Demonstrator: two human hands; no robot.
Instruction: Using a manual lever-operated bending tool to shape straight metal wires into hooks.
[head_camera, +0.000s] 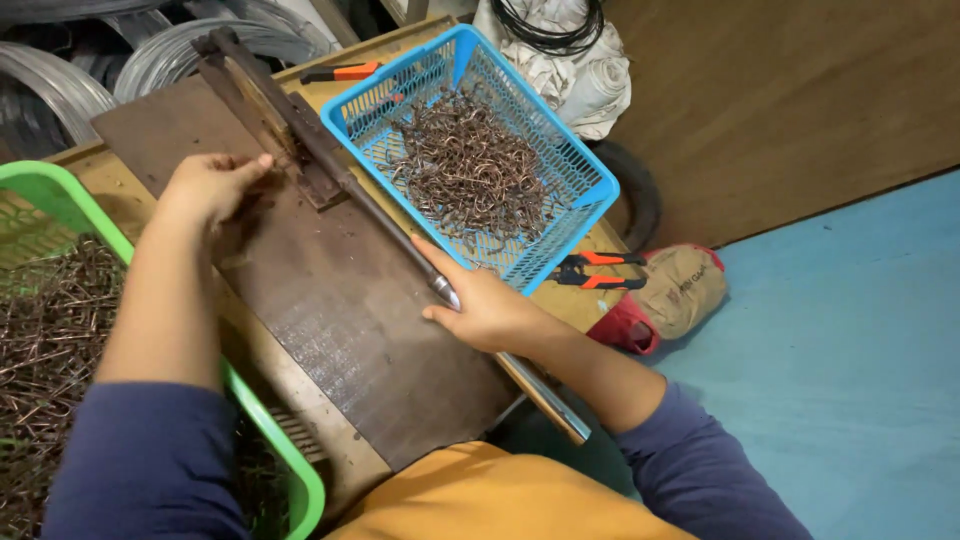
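Lever bar (400, 235): a long, dark metal rod with a brighter steel near end, running diagonally from a rusty hinged fixture (265, 105) at the far left of the desk toward the near right, past the desk's edge. It lies across a dark, worn metal plate (350, 340) that covers most of the desk (100, 175).

Right hand (480, 305): its grip is wrapped around the lever bar at mid-length, thumb laid along the rod. Left hand (210, 185): fingers curled narrow at the fixture's near side, fingertips touching it; whether anything small is pinched there cannot be told.

Blue plastic basket (570, 165): right of the bar, on the far right of the desk, holding a heap of small bent brown wire pieces (465, 170). Green plastic basket (60, 195): at the left, holding similar wire pieces.

Orange-handled pliers (595, 270): on the desk just near the blue basket. A second orange-handled tool (340, 72) lies far of the basket.

Packages: a tan sack with red trim (675, 295), rounded, on the blue floor right of the desk, bearing dark print. A white cloth bundle (575, 60) stands at the far side with black cable coiled on top. Coils of grey wire (100, 60) fill the far left.
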